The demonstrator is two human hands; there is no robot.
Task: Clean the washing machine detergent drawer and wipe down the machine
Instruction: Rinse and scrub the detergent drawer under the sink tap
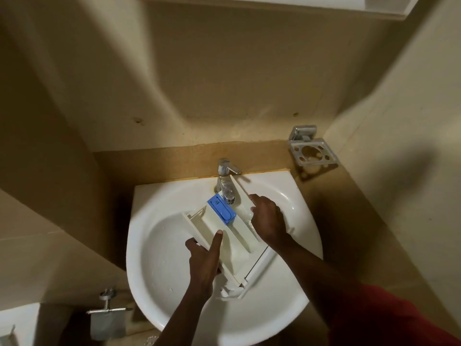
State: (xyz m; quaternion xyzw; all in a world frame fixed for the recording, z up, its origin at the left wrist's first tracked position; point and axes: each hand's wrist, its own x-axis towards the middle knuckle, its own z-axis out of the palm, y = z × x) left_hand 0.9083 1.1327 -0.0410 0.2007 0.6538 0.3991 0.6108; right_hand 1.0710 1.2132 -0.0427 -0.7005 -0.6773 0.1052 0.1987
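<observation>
The white detergent drawer (237, 250) lies tilted over the white sink basin (159, 283), its far end under the chrome tap (225, 181). A blue insert (222, 208) sits in its far compartment. My left hand (204, 260) grips the drawer's left wall, thumb lying along the top and fingers wrapped underneath. My right hand (268, 218) holds the right wall near the far end, its fingers curled over the edge. The drawer's front panel (252, 278) points toward me.
A chrome tumbler holder (311, 151) is fixed to the wall at the right of the sink. Low on the left hangs a chrome paper holder (107, 305). Beige walls close in on both sides, and a white cabinet edge (249, 3) runs overhead.
</observation>
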